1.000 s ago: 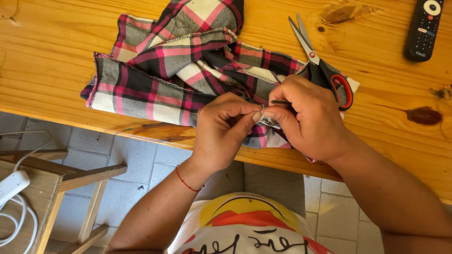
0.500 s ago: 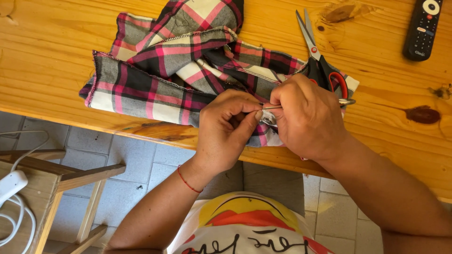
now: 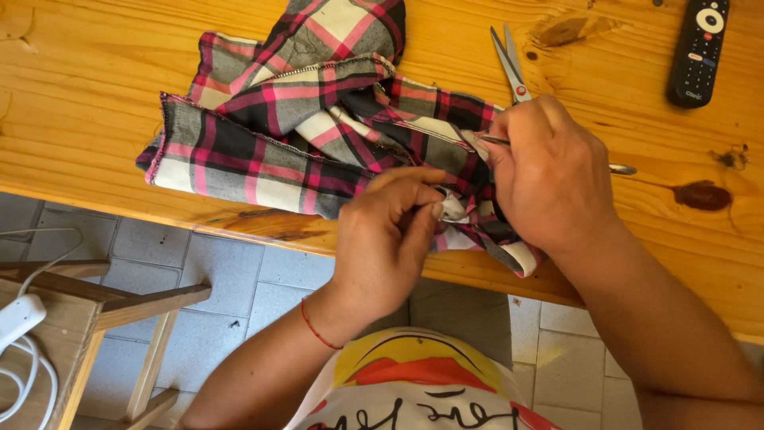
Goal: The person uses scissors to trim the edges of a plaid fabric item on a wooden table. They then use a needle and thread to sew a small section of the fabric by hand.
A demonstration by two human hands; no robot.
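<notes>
Left hand [image 3: 390, 239]: fingers curled together, thumb and fingertips pinched on a small fold of the plaid fabric [image 3: 302, 127] at the near table edge. A thin red string bracelet [image 3: 318, 328] sits on that wrist.

Right hand [image 3: 549, 175]: closed on the same bunched part of the fabric, just beside the left hand, the two nearly touching. A thin metal tool [image 3: 622, 169] runs under this hand; its pointed end shows at the fabric side, a rounded end sticks out to the right over the wood. Its kind cannot be told, and the grip itself is hidden by the back of the hand.

Plaid fabric: grey, black, pink and white checks, crumpled in a heap on the wooden table [image 3: 95, 87], stitched edges visible along the left fold. One corner hangs slightly over the table's near edge below the right hand.

Scissors [image 3: 509, 64]: lying on the table just behind the right hand, blades slightly apart, tips pointing away from the person; handles hidden behind the hand.

Remote control [image 3: 699, 52]: black, oblong, at the far right of the table, well apart from the fabric; round pad near the top, small coloured buttons below it.

Below the table: grey tiled floor [image 3: 239, 271], a wooden stool [image 3: 103, 310] at left, a white cable [image 3: 24, 350] beside it.
</notes>
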